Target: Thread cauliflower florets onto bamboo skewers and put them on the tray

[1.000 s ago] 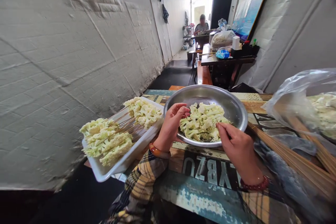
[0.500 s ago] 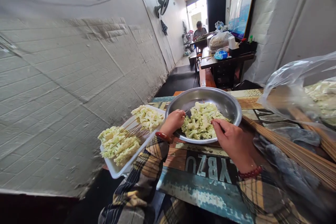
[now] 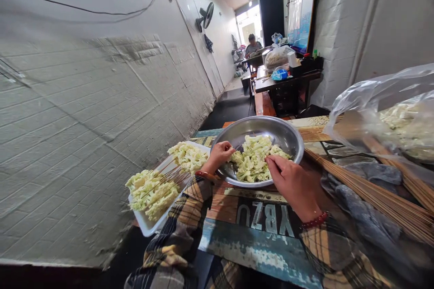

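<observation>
A wide steel bowl (image 3: 291, 133) on the table holds a heap of pale green-white cauliflower florets (image 3: 254, 167). My left hand (image 3: 219, 156) is over the bowl's left rim, its fingers closed in a pinch at a cauliflower piece (image 3: 236, 158). At the right side of the heap my right hand (image 3: 288, 180) is also pinched, thumb against fingers; what sits between them is hidden. Left of the bowl a white plastic tray (image 3: 149, 230) carries skewered cauliflower (image 3: 152, 194) with thin sticks pointing inward, and a second bunch (image 3: 188, 156) at its far end.
Bundles of bamboo skewers (image 3: 369, 194) lie at the right, over crumpled grey plastic (image 3: 359, 207). A clear bag (image 3: 403, 122) of cauliflower stands behind them. A brick-patterned wall (image 3: 84, 113) runs along the left. Farther off, a person (image 3: 252, 45) sits beyond another table (image 3: 267, 83).
The view has shifted slightly. My left hand's fingertips are now at a cauliflower piece on the heap's left side; my right hand stays pinched at the heap's right side.
</observation>
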The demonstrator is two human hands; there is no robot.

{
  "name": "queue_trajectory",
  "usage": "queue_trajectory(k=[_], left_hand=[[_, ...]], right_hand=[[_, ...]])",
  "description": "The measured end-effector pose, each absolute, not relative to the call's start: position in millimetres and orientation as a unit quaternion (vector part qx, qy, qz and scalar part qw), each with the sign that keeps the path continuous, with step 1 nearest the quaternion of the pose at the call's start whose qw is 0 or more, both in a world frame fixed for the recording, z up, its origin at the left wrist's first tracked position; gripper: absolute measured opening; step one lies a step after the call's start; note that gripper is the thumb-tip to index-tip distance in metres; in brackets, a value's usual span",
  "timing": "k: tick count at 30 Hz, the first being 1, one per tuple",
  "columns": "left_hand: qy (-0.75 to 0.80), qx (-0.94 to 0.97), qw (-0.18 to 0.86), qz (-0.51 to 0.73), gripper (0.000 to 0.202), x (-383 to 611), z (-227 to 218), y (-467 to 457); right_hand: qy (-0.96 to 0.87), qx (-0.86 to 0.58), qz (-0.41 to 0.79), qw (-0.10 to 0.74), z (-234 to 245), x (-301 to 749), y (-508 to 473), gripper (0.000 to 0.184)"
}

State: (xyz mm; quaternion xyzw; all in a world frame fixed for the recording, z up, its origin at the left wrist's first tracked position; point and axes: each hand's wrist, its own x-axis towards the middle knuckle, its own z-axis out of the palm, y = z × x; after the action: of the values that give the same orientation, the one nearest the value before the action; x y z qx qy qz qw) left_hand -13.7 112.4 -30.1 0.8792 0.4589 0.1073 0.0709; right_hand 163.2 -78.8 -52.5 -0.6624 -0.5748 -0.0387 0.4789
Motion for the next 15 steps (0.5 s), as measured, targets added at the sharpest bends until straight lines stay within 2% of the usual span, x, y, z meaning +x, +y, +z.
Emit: queue_trajectory(k=[8,13,15], left_hand=[[0.446,0.891,0.066,0.056,0.013,-16.2,-32.6,121.6],[0.435,0.897,0.060,0.055,0.040,-13.7,-40.1,137.6],[0.425,0.900,0.076,0.056,0.045,-11.5,-44.8,142.5]], right_hand=[[-0.586,-0.662,-0.035,0.467,-46.6,162.9,-82.2,0.027],[-0.588,-0.661,-0.041,0.466,-49.7,162.2,-80.7,0.030],[-0.588,-0.660,-0.046,0.465,-50.3,162.2,-80.2,0.030]])
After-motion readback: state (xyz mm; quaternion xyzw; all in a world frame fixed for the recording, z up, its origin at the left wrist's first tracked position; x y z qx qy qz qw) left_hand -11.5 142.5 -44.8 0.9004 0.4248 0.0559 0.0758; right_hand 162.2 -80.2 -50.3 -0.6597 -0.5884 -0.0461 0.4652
